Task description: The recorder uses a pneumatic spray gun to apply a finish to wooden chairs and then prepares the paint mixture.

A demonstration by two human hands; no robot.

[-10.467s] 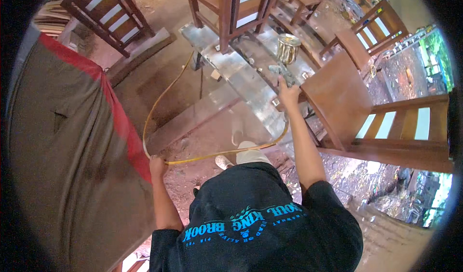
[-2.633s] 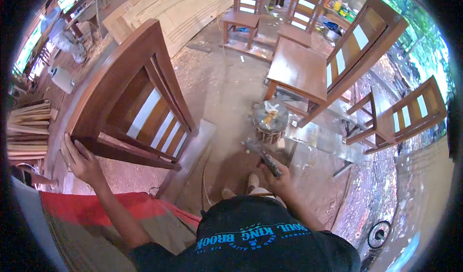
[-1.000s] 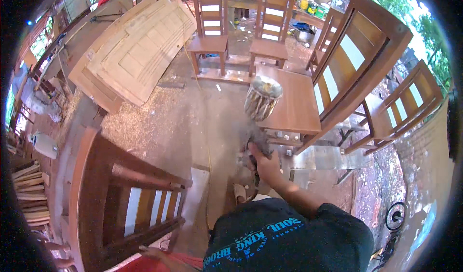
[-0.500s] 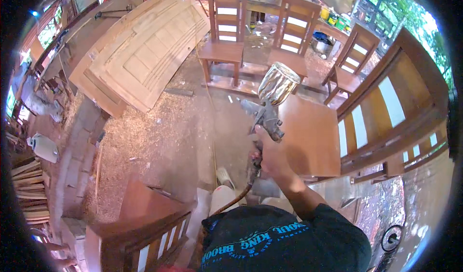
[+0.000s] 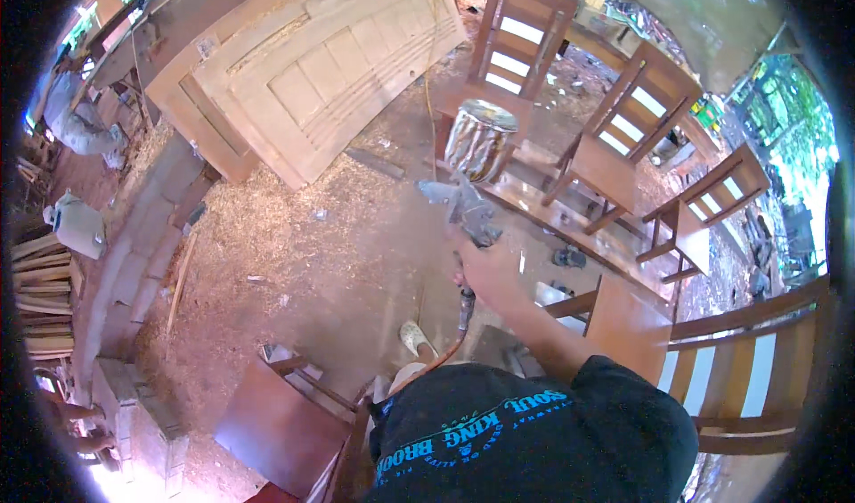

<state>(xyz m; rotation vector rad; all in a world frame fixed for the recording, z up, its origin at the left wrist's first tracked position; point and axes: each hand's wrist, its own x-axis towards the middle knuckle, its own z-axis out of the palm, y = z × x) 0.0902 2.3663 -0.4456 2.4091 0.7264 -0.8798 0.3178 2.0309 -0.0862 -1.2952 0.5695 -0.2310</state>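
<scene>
My right hand (image 5: pixel 488 267) is closed round the grip of a paint spray gun (image 5: pixel 472 218). A paint-streaked metallic cup (image 5: pixel 481 142) stands on top of the gun. From below the grip, a brown hose (image 5: pixel 452 347) runs down towards my body. The gun is over the floor, its nozzle end pointing left. Nearest to my right forearm is a brown wooden chair (image 5: pixel 628 325) with a slatted back. At my lower left is another brown chair seat (image 5: pixel 283 427). My left hand is out of view.
Several brown chairs (image 5: pixel 614 169) stand ahead and to the right. Pale wooden door panels (image 5: pixel 321 84) lean at the far left. Sawdust (image 5: pixel 294 245) covers the floor beside a low block wall (image 5: pixel 134 271). Another person's arms (image 5: pixel 76 423) show at the lower left edge.
The view has turned, so the chairs and door panels sit differently. My right hand has carried the spray gun from beside the right chair's seat to over the floor, left of it.
</scene>
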